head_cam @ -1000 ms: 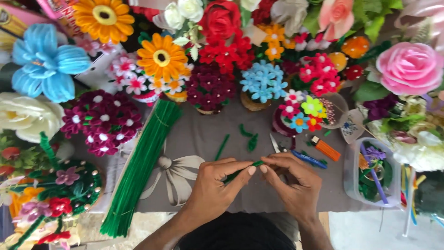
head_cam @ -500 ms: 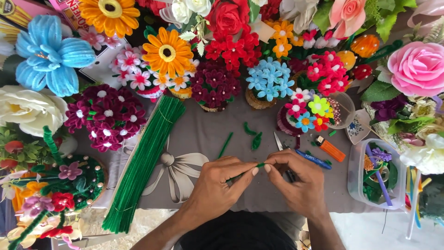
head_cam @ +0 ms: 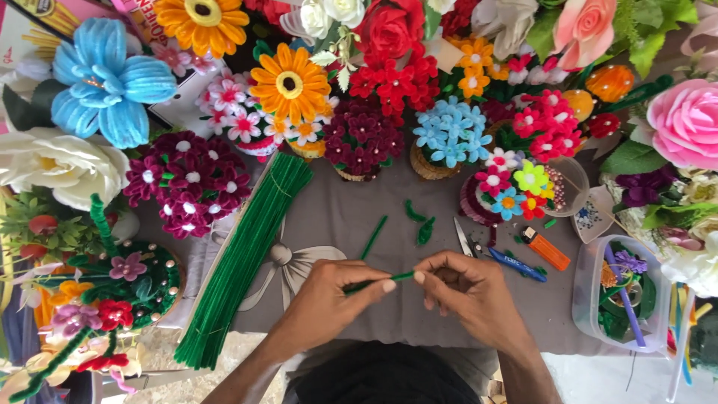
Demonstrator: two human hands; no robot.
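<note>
Stem: we see a short green pipe cleaner (head_cam: 378, 281) held low over the middle of the tabletop; its long axis runs nearly level, left to right in the head view, the right end a little higher.
Left hand: our left hand (head_cam: 325, 307) is curled nearly closed, thumb and forefinger pinching the left part of the pipe cleaner.
Right hand: our right hand (head_cam: 467, 299) is likewise closed to a pinch, fingertips meeting the right end of the same stem, just beside the left fingertips.
Tabletop: we work on a grey cloth tabletop (head_cam: 336, 217) with a pale bow drawn on it.
Bundle: a thick bundle of green pipe cleaners (head_cam: 243, 258) lies left of our hands, slanting from near left to far right.
Small things: scissors (head_cam: 464, 238), a blue pen (head_cam: 516, 265) and an orange cutter (head_cam: 544, 249) lie just beyond the right hand; a clear plastic box (head_cam: 621, 295) stands at the right.
Surroundings: handmade flowers crowd the far edge and both sides, among them a blue flower (head_cam: 108, 78) and a pink rose (head_cam: 684, 123).
</note>
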